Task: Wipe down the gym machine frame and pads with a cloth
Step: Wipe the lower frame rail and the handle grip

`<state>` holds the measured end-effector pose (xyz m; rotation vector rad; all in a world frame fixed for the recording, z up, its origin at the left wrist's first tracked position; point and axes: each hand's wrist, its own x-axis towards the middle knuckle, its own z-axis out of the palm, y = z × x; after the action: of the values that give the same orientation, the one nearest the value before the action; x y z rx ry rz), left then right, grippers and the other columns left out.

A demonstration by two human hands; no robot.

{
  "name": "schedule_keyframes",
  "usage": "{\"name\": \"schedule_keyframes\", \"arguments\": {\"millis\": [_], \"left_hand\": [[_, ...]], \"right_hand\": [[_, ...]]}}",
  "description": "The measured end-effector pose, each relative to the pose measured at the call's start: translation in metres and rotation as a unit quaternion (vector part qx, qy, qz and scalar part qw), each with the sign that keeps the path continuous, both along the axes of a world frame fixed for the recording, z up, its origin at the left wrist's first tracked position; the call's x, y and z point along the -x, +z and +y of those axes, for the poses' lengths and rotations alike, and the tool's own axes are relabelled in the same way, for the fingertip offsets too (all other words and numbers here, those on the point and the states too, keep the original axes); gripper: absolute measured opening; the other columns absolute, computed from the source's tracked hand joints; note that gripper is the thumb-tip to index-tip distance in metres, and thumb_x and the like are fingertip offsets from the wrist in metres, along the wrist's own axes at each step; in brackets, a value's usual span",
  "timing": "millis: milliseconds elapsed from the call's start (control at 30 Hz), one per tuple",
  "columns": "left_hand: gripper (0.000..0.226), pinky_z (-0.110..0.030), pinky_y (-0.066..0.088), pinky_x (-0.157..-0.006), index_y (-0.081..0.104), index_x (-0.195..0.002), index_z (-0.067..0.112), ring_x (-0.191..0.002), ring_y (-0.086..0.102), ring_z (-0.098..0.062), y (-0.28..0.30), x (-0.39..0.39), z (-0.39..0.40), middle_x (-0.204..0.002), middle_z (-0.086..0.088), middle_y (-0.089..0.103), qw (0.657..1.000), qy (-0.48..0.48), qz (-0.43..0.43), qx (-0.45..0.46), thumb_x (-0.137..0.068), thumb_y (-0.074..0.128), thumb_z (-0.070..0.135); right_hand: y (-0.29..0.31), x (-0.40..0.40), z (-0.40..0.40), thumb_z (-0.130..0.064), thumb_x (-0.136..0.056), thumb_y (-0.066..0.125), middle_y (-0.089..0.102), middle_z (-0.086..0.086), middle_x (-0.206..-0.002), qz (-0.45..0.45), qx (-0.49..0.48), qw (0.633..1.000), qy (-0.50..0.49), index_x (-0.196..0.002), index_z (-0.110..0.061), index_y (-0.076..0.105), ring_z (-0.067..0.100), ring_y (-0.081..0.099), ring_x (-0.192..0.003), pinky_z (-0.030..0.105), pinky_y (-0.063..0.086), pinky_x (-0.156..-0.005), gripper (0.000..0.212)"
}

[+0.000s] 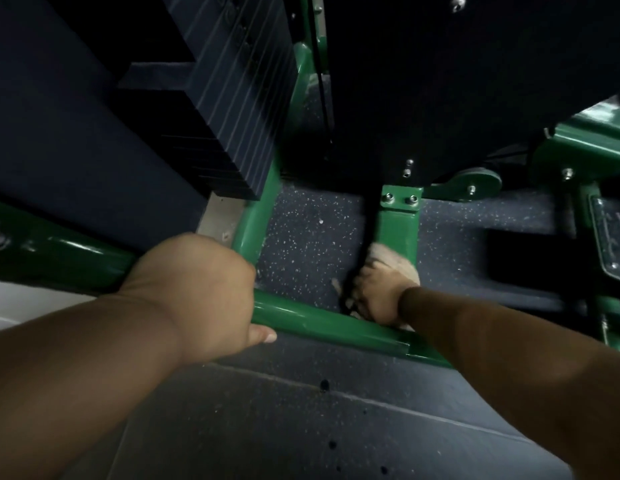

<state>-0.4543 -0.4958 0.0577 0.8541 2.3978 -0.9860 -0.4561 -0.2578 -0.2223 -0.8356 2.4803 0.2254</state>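
The gym machine has a glossy green tubular frame (322,322) low on the floor. My left hand (204,289) grips the frame's corner, thumb under the front bar. My right hand (374,296) holds a beige cloth (393,263) against the foot of a short green upright post (397,226), fingers curled over the cloth. A large black pad (440,81) hangs overhead, its underside with bolts facing me.
A black weight stack (229,109) stands at the left inside the frame. Speckled dark rubber flooring (301,237) lies inside and in front of the frame. More green frame parts and a footplate (610,237) sit at the right.
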Motion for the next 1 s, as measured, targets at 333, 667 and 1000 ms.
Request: {"name": "schedule_keyframes", "arguments": {"millis": [333, 667, 1000], "left_hand": [[0.076, -0.032, 0.052, -0.073, 0.065, -0.099, 0.025, -0.080, 0.060, -0.020, -0.002, 0.001, -0.002, -0.082, 0.008, 0.059, 1.000, -0.004, -0.009, 0.006, -0.084, 0.035, 0.093], [0.076, -0.033, 0.050, -0.072, 0.065, -0.103, 0.025, -0.088, 0.064, -0.021, -0.004, 0.002, -0.005, -0.089, 0.008, 0.063, 1.000, 0.001, -0.005, -0.011, -0.083, 0.038, 0.093], [0.076, -0.032, 0.049, -0.069, 0.065, -0.101, 0.026, -0.083, 0.062, -0.019, -0.001, 0.001, -0.002, -0.083, 0.009, 0.060, 1.000, -0.005, -0.002, -0.014, -0.083, 0.036, 0.093]], "right_hand": [[-0.003, 0.066, 0.025, -0.088, -0.084, 0.010, 0.056, -0.007, -0.145, 0.078, -0.056, 0.993, -0.069, -0.137, -0.037, 0.064, 0.024, 0.040, -0.142, 0.047, 0.013, -0.123, 0.091], [-0.035, -0.019, 0.029, -0.060, -0.104, 0.022, 0.007, 0.010, -0.175, 0.054, 0.105, 0.948, -0.297, -0.160, -0.051, 0.026, 0.043, -0.001, -0.159, 0.065, 0.007, -0.124, 0.057], [-0.033, 0.044, 0.016, -0.039, -0.104, 0.046, -0.016, 0.011, -0.174, 0.038, 0.205, 0.742, -0.637, -0.167, -0.032, -0.001, 0.033, 0.002, -0.161, 0.053, 0.020, -0.126, 0.079]]}}
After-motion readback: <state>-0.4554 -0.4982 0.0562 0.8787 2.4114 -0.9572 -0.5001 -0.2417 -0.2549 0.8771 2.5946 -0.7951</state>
